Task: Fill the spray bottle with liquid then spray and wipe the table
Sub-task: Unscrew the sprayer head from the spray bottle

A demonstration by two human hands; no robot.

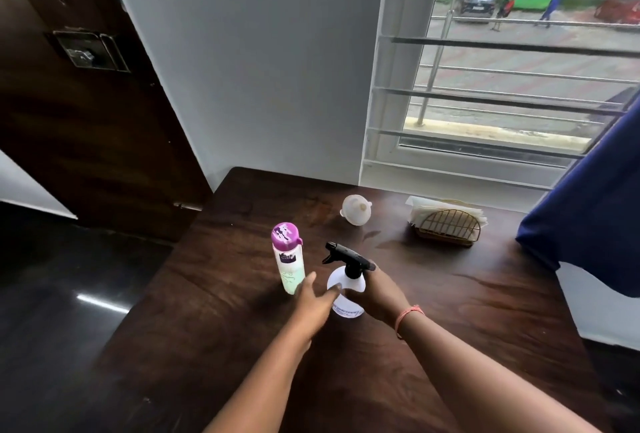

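At centre frame the spray bottle (346, 285) stood upright on the dark table (450, 311) with its black trigger head fitted, the right hand (375, 289) curled around its neck and the left hand (317, 297) open, straight fingers touching its side. Just left of it stood the capped pink-lidded bottle (288, 258); the funnel (356, 209) lay unused above, and the napkin holder (448, 225) sat at right. Filling appeared not yet begun; spraying and wiping remained.
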